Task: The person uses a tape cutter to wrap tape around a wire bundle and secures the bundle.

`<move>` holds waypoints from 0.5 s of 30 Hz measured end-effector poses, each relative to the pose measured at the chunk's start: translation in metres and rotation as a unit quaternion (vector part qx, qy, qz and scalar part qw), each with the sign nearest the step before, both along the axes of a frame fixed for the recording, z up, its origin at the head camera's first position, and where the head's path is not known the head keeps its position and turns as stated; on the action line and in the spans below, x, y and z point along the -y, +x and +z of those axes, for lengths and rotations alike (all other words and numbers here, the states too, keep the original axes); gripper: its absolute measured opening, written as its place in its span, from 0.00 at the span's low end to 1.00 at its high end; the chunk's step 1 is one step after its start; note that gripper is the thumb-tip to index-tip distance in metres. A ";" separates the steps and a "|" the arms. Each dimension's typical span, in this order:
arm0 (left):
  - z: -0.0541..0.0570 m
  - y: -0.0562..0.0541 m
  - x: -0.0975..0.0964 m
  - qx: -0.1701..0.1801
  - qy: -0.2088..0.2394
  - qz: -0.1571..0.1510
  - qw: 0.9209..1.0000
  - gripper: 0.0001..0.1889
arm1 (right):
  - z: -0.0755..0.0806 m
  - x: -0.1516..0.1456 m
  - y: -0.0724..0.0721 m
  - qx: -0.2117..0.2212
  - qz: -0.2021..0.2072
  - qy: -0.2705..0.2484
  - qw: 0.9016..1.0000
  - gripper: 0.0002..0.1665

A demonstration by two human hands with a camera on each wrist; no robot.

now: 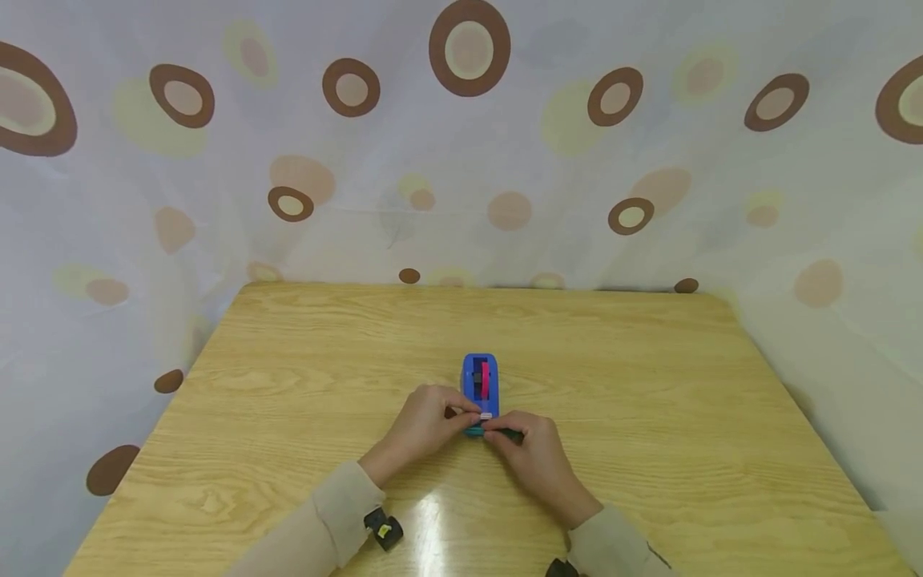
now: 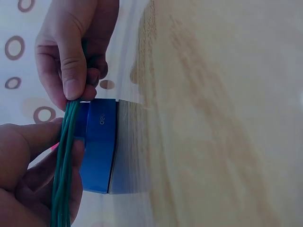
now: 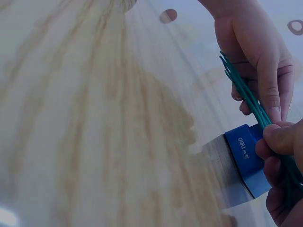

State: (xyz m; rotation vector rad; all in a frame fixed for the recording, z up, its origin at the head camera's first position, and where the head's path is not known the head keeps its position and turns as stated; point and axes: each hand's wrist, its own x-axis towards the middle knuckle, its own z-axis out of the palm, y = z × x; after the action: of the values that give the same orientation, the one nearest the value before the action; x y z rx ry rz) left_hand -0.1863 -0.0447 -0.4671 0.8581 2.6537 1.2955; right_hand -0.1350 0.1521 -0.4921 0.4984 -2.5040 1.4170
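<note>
A thin bundle of green wires (image 2: 64,165) runs between my two hands, just in front of a blue tape dispenser (image 1: 467,377). My left hand (image 1: 427,422) holds the bundle with thumb and fingers, and its fingertips reach the dispenser's near end. From the other side my right hand (image 1: 535,457) pinches the same wires (image 3: 244,87) between thumb and fingers. A pink roll core (image 1: 485,380) sits in the dispenser. A small pale strip (image 1: 486,416) shows between the fingertips; whether either hand grips it is hard to see.
Under the hands is a light wooden table (image 1: 324,344). A white curtain (image 1: 433,144) with brown and beige circles hangs behind and beside it. Each beige sleeve has a black device at the wrist, the left one (image 1: 384,529) more fully in view.
</note>
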 end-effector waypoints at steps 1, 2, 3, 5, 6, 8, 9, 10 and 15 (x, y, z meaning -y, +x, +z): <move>0.001 0.000 0.000 -0.003 -0.001 0.001 1.000 0.03 | 0.000 0.000 0.000 -0.001 -0.001 -0.003 1.000 0.08; 0.002 0.000 0.000 -0.004 -0.001 0.002 1.000 0.03 | 0.001 0.000 0.000 -0.001 -0.002 -0.008 1.000 0.09; 0.003 0.000 0.000 -0.006 0.001 0.001 1.000 0.04 | 0.002 0.000 0.000 0.000 -0.005 -0.011 1.000 0.10; 0.005 0.001 0.001 -0.009 0.005 0.000 1.000 0.04 | 0.004 0.001 0.000 0.004 -0.009 -0.017 1.000 0.11; 0.007 0.001 0.001 -0.010 0.007 -0.001 1.000 0.03 | 0.005 0.001 0.000 0.005 -0.012 -0.019 1.000 0.12; 0.009 0.002 0.001 -0.008 0.012 -0.003 1.000 0.03 | 0.009 0.000 0.001 0.007 -0.018 -0.019 1.000 0.12; 0.010 0.002 0.001 -0.009 0.013 -0.005 1.000 0.03 | 0.010 0.000 0.001 0.007 -0.020 -0.016 1.000 0.12; 0.010 0.002 0.000 -0.010 0.013 -0.006 1.000 0.03 | 0.011 -0.001 0.001 0.007 -0.021 -0.014 1.000 0.11; 0.014 0.004 0.000 -0.010 0.015 -0.011 1.000 0.03 | 0.018 -0.003 0.002 -0.012 -0.022 0.015 1.000 0.08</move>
State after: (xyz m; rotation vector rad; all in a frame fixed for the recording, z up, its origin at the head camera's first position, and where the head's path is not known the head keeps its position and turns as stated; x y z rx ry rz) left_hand -0.1827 -0.0452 -0.4532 0.9058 2.6384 1.3331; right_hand -0.1331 0.1548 -0.4745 0.4585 -2.5050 1.3522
